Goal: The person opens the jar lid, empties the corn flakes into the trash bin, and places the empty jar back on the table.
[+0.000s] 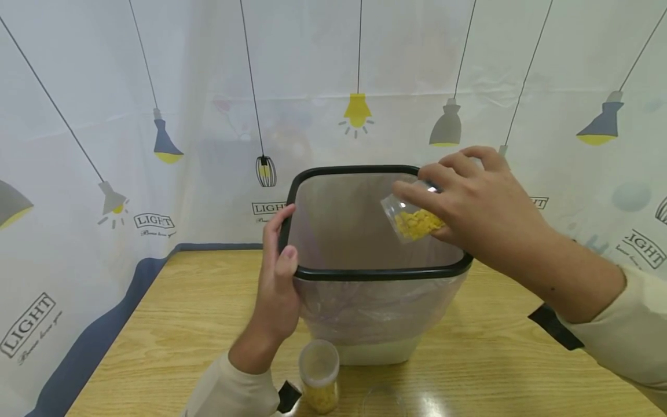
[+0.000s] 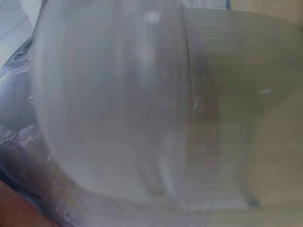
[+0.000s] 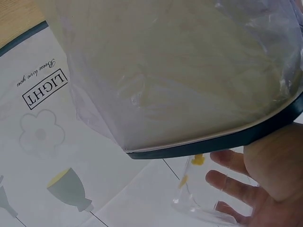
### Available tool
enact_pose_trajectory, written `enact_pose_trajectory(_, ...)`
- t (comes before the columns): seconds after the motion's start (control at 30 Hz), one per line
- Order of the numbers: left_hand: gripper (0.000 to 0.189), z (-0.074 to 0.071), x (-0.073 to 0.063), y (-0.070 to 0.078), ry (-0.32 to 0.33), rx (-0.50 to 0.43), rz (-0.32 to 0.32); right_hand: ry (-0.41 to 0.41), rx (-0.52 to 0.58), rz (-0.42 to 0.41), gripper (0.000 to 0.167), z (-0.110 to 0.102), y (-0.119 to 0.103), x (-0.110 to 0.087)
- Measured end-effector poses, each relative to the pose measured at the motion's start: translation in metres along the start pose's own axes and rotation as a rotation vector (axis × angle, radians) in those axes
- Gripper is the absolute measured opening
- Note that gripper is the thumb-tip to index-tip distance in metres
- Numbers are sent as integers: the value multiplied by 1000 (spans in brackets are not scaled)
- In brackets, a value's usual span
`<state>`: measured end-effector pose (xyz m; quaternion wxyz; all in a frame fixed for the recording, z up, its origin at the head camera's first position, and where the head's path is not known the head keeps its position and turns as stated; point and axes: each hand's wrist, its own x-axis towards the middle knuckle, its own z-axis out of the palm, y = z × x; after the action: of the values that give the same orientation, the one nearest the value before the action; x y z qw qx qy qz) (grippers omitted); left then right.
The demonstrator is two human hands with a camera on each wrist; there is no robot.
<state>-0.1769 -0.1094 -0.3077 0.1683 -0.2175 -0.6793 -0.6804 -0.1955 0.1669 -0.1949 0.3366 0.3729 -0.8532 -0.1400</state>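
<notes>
A clear plastic jar (image 1: 401, 204) is tipped over the opening of the waste bin (image 1: 365, 354), toward the bin's right side, its mouth turned left and downward. Yellow pieces (image 1: 418, 224) are heaped inside the jar, near its mouth. The right hand (image 1: 469, 194) is clamped on this jar, its fingers curled round the outside, above the bin's right edge.

The bin has a pale body, a black rim (image 1: 375, 274) and a translucent, faintly purple liner bag (image 1: 375, 307) that folds over the outside below the rim. At the bin's left side, the left hand (image 1: 278, 284) is clamped on the rim, with the thumb at the near left corner and the fingers farther back along that side.

A second clear jar (image 1: 319, 379) stands in front of the bin, by its near left corner, with yellow contents low inside it. A clear round piece (image 1: 384, 403) lies before the bin, to the right of that jar; its faint outline does not show what it is.

Under the bin is a wood-grain table (image 1: 208, 307). Behind the bin hangs a white backdrop (image 1: 307, 52) printed with pendant lamps and the word "LIGHT".
</notes>
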Motion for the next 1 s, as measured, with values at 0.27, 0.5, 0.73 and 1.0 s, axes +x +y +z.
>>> enact_pose_trajectory(0.27, 59, -1, 0, -1, 3, 8, 10, -22, -28, -12, 85, 0, -1, 1)
enact_pose_trajectory(0.5, 59, -1, 0, -3, 7, 23, 14, -39, -50, -26, 84, -1, -1, 2)
enact_pose_trajectory(0.73, 59, 0, 1, -3, 4, 28, 20, -42, -42, -37, 81, -2, 0, 3)
enact_pose_trajectory(1.0, 59, -1, 0, -2, 1, 38, 25, -102, -74, -59, 75, -4, -1, 6)
